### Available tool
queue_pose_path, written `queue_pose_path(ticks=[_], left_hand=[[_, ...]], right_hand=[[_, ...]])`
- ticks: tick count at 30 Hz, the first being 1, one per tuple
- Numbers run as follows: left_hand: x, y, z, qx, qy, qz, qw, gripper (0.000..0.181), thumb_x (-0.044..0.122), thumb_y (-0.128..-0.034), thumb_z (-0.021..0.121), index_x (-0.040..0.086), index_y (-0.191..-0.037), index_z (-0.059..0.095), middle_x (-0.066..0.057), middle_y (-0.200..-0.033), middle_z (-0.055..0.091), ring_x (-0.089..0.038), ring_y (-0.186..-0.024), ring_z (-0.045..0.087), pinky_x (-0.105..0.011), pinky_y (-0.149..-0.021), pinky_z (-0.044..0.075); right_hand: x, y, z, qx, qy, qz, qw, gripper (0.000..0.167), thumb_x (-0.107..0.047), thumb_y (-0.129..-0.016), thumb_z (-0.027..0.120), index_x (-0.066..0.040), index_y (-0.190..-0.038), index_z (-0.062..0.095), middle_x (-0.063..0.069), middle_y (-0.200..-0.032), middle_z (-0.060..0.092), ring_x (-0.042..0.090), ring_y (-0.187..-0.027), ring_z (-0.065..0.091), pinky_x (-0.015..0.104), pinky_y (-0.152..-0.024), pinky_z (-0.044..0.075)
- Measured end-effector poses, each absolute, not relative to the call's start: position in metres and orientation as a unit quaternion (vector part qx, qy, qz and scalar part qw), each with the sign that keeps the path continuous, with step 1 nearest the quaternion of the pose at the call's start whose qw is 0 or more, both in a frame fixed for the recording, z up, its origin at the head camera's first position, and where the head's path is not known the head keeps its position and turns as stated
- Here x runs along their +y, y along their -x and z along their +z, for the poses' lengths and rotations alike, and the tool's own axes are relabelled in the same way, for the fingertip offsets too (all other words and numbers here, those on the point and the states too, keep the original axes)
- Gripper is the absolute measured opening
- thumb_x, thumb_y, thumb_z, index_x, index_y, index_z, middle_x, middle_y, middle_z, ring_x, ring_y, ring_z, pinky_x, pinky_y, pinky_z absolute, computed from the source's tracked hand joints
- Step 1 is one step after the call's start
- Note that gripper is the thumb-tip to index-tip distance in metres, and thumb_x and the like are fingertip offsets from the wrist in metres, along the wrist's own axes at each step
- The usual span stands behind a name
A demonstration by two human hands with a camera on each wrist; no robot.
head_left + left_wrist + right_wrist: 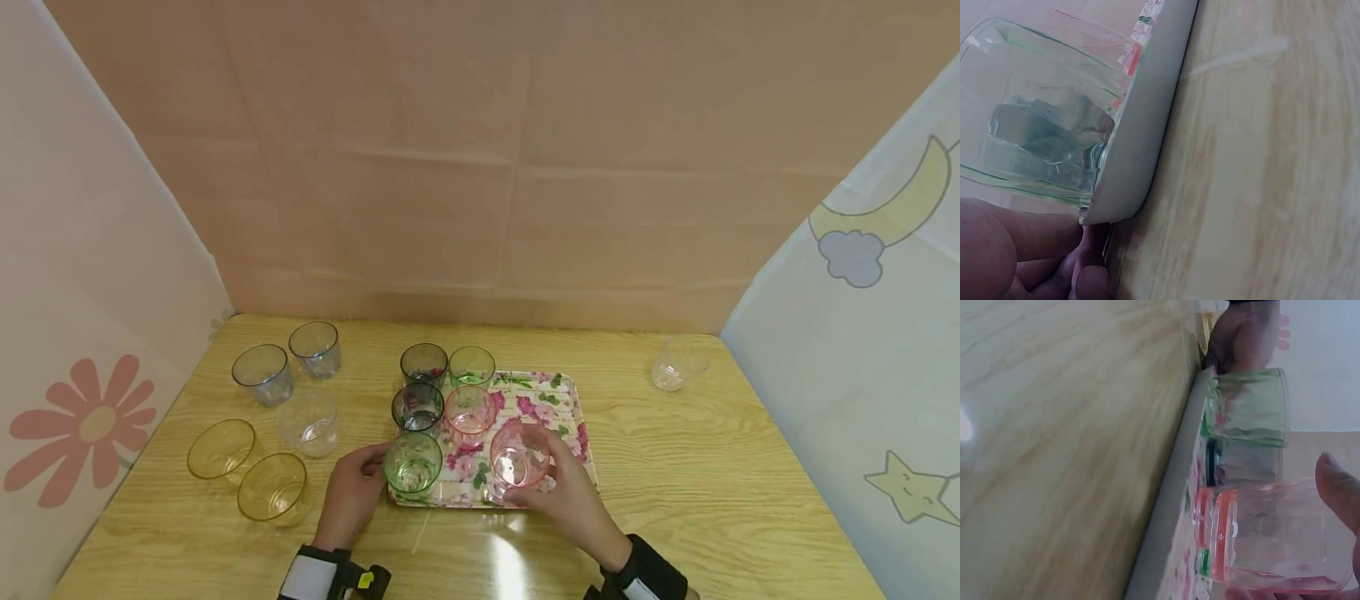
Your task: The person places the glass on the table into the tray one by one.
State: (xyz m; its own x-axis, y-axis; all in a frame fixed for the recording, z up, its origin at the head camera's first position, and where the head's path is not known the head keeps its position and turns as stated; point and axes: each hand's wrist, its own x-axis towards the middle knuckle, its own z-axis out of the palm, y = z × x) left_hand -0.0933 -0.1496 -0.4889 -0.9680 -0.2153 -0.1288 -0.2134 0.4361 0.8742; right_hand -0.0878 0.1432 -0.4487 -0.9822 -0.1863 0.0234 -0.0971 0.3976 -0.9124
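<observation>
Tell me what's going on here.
A person's right hand holds a pink glass over the floral tray; whether it touches is unclear. The left hand grips the tray's near left corner. Two green glasses, two dark glasses and another pink glass stand on the tray. Further glasses stand on the table to its left, one clear glass to its right.

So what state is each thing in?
Tray: flat on table, gripped by left hand.
Held pink glass: upright, empty, in right hand.
Other pink glass: upright, empty, on tray.
Green glasses: upright, empty, on tray.
Dark glasses: upright, empty, on tray.
Yellow glasses: upright, empty, on table.
Grey glasses: upright, empty, on table.
Clear glasses: upright, empty, on table.
</observation>
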Motion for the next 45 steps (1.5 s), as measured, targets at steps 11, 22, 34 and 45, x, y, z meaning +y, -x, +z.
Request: queue_pose_path(ticks=[11, 22, 34, 45], left_hand=[[-0.15, 0.093, -0.49, -0.845, -0.13, -0.519, -0.005, 0.027, 0.004, -0.0961, 0.063, -0.003, -0.12, 0.072, -0.015, -0.107, 0.073, -0.027, -0.096, 0.067, -0.044, -0.082, 0.054], [-0.149, 0.093, -0.489, -0.847, -0.12, -0.517, 0.001, 0.026, 0.003, -0.0959, 0.064, -0.004, -0.12, 0.072, -0.015, -0.106, 0.073, -0.026, -0.094, 0.067, -0.041, -0.078, 0.054], [-0.15, 0.093, -0.488, -0.846, -0.129, -0.517, 0.001, 0.026, 0.005, -0.0959, 0.064, -0.004, -0.119, 0.072, -0.014, -0.104, 0.073, -0.024, -0.093, 0.066, -0.039, -0.077, 0.053], [-0.15, 0.093, -0.488, -0.847, -0.123, -0.518, 0.001, 0.027, 0.004, -0.0962, 0.065, -0.006, -0.121, 0.071, -0.017, -0.107, 0.072, -0.028, -0.095, 0.066, -0.042, -0.078, 0.054]], right_hand=[[0.123, 0.084, -0.464, 0.817, 0.113, -0.562, 0.06, 0.087, -0.01, -0.073, 0.091, 0.001, -0.146, 0.046, 0.023, -0.146, 0.05, 0.044, -0.136, 0.044, 0.049, -0.105, 0.046], [0.115, 0.083, -0.47, 0.829, 0.134, -0.54, 0.053, 0.088, -0.018, -0.075, 0.091, 0.002, -0.147, 0.044, 0.025, -0.145, 0.049, 0.046, -0.128, 0.052, 0.038, -0.093, 0.055], [0.105, 0.083, -0.471, 0.83, 0.137, -0.538, 0.062, 0.088, -0.023, -0.076, 0.09, 0.003, -0.146, 0.043, 0.027, -0.144, 0.048, 0.044, -0.125, 0.054, 0.041, -0.093, 0.056], [0.094, 0.08, -0.466, 0.837, 0.127, -0.529, 0.061, 0.088, -0.025, -0.076, 0.09, 0.004, -0.145, 0.044, 0.027, -0.146, 0.047, 0.045, -0.129, 0.05, 0.043, -0.091, 0.056]])
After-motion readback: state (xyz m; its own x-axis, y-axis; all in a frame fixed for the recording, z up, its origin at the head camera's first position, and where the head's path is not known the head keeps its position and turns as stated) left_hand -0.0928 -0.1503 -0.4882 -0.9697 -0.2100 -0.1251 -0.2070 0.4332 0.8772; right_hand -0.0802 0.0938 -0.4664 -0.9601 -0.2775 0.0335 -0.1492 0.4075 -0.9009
